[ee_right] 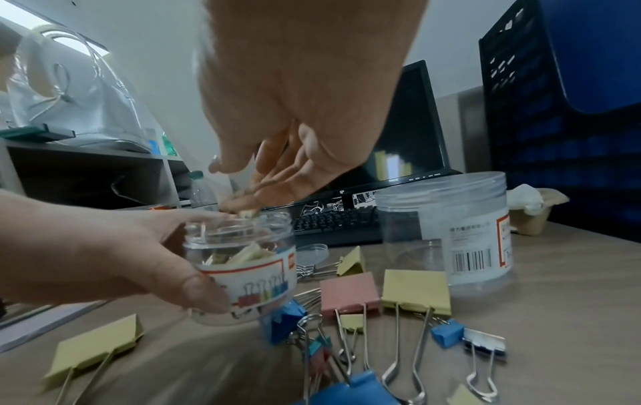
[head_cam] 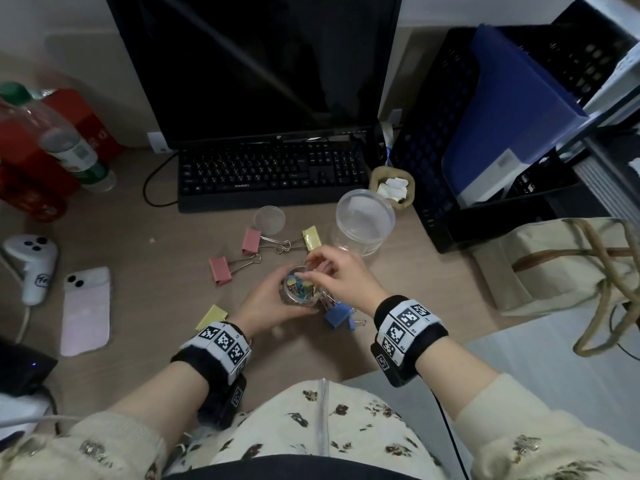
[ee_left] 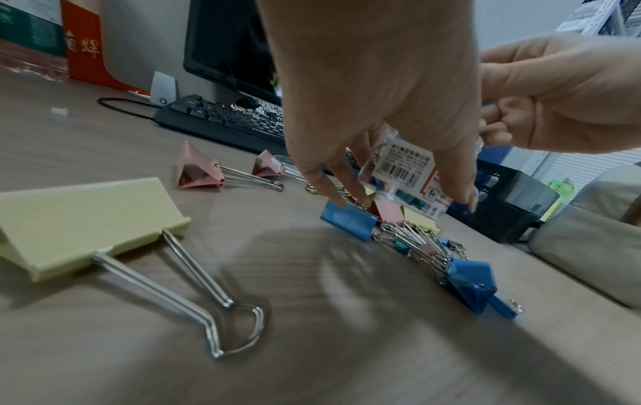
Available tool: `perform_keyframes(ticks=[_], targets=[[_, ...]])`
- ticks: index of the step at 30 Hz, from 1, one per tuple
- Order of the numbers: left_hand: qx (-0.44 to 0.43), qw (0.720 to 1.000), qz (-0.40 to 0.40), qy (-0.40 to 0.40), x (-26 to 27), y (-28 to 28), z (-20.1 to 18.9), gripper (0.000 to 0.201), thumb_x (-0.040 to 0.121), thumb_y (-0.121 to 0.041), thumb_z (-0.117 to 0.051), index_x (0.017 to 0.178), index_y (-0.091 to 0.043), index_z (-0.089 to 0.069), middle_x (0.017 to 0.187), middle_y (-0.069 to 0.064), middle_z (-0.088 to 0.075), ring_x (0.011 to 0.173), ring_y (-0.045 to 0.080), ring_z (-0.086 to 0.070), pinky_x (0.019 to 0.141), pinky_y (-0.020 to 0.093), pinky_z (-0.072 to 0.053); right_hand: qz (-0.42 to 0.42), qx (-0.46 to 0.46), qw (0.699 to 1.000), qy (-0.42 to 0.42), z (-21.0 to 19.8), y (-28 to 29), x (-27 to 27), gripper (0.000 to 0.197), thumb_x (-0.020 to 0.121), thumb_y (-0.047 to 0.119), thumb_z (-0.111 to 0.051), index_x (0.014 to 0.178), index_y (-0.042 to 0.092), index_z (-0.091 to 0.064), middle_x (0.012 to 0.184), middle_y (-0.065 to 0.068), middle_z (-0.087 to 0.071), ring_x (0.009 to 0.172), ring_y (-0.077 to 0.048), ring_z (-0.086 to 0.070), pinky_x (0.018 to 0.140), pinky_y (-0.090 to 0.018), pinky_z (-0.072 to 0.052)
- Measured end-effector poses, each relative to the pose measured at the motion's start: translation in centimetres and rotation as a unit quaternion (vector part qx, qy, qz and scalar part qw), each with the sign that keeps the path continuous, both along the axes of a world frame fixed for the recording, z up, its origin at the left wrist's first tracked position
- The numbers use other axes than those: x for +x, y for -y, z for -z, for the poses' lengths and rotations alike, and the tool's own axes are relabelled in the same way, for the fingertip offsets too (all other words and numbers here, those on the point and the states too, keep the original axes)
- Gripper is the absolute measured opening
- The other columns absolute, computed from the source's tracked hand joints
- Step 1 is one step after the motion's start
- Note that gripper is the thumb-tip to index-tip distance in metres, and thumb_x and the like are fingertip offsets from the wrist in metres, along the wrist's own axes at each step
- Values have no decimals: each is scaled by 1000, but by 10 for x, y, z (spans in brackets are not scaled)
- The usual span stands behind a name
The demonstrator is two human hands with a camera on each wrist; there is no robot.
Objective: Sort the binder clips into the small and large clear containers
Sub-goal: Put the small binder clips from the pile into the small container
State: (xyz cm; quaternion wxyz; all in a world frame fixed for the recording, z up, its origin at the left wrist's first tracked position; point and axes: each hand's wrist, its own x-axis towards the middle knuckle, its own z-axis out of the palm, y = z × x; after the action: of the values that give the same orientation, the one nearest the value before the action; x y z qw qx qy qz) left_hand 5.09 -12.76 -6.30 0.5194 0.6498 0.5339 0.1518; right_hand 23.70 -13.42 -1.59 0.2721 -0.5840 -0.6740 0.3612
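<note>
The left hand (head_cam: 268, 303) wraps its fingers and thumb around the small clear plastic jar with the printed clip label (ee_right: 243, 270), holding it just above the wood-grain desk (head_cam: 145, 258). The right hand (head_cam: 332, 271) hovers over the jar's open mouth, fingertips (ee_right: 239, 202) pinched on a tiny yellow binder clip (ee_right: 250, 214) right at the rim. Several small coloured clips already lie inside the jar.

The step in hand looks like dropping small clips into the small container. The large clear plastic jar with a barcode sticker (head_cam: 363, 221) stands open to the right, behind the right hand, and appears to hold nothing yet. The small round clear lid (head_cam: 269, 220) lies near the black keyboard (head_cam: 273, 174).

The big clips are still out on the desk: 2 large pink binder clips (head_cam: 251, 240) behind the hands, a large yellow binder clip (head_cam: 311, 238) beside the large jar, another large pale-yellow binder clip (ee_left: 86, 224) by the left wrist, and a tangled heap of blue, pink and yellow clips (ee_right: 350, 323) under the hands, with a few small ones mixed in.

The next move probably calls for releasing the pinched clip cleanly inside the rim, then picking the remaining small clips out of the heap, where the interlocked wire handles may drag neighbours along.
</note>
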Motion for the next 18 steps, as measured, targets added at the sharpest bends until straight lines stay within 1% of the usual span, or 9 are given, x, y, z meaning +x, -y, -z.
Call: perform_keyframes(ticks=[2,4,6,8,10,12,14,16,18], targets=[[0,1000,1,-1,-2,0,1,88,55,-42,-93,131,-29,-50,120,-14,-61,107,2,-60,99,31,-49,13,-10,1000,4,1,2,6,28,89,41,-62,106,19,-65,95,7,-67,81,-5,-63,76,-27,-55],[-4,1000,-1,-14,-5,0,-1,91,55,-45,-91,133,-32,-47,123,-14,-59,108,7,-60,100,32,-49,64,-26,997,32,6,4,21,27,95,40,-53,110,20,-64,98,6,-67,82,-7,-64,78,-33,-56],[-19,1000,-7,-17,-7,1,-4,90,60,-45,-89,137,-34,-43,123,-15,-56,103,8,-60,97,32,-50,121,-50,986,103,16,8,42,24,97,37,-48,110,22,-61,101,4,-66,86,-12,-63,80,-38,-55],[-30,999,-14,-20,-8,2,-7,93,63,-43,-88,142,-31,-39,122,-17,-50,103,8,-57,92,26,-47,144,-99,966,191,27,13,60,23,98,33,-45,110,18,-57,108,-2,-63,91,-18,-60,82,-39,-52],[-33,999,-17,-26,-8,3,-10,94,65,-42,-87,143,-28,-38,119,-17,-47,104,8,-55,86,21,-43,150,-159,945,243,35,18,70,23,94,29,-47,112,15,-52,117,-7,-56,97,-24,-57,84,-38,-48],[-34,999,-16,-31,-8,3,-11,94,65,-42,-87,144,-29,-37,119,-18,-46,102,8,-57,82,20,-43,147,-198,935,255,39,22,72,33,89,29,-54,118,15,-47,122,-7,-49,101,-26,-56,84,-36,-46],[-34,999,-15,-35,-10,3,-11,91,65,-41,-87,141,-32,-38,121,-17,-47,102,8,-56,84,23,-44,133,-217,936,242,40,24,70,45,87,34,-59,126,16,-43,126,-5,-45,104,-24,-56,85,-34,-45],[-38,999,-18,-26,-11,2,-10,87,62,-43,-88,135,-37,-41,126,-14,-52,103,9,-59,88,25,-47,124,-232,937,231,43,25,65,55,86,38,-62,131,16,-40,128,-4,-42,105,-24,-56,87,-35,-46],[-39,999,-22,-23,-11,0,-9,90,60,-44,-89,136,-34,-42,126,-13,-53,106,10,-59,90,24,-46,119,-236,936,233,47,25,60,59,84,40,-65,132,16,-38,126,-4,-41,103,-24,-58,88,-35,-48]])
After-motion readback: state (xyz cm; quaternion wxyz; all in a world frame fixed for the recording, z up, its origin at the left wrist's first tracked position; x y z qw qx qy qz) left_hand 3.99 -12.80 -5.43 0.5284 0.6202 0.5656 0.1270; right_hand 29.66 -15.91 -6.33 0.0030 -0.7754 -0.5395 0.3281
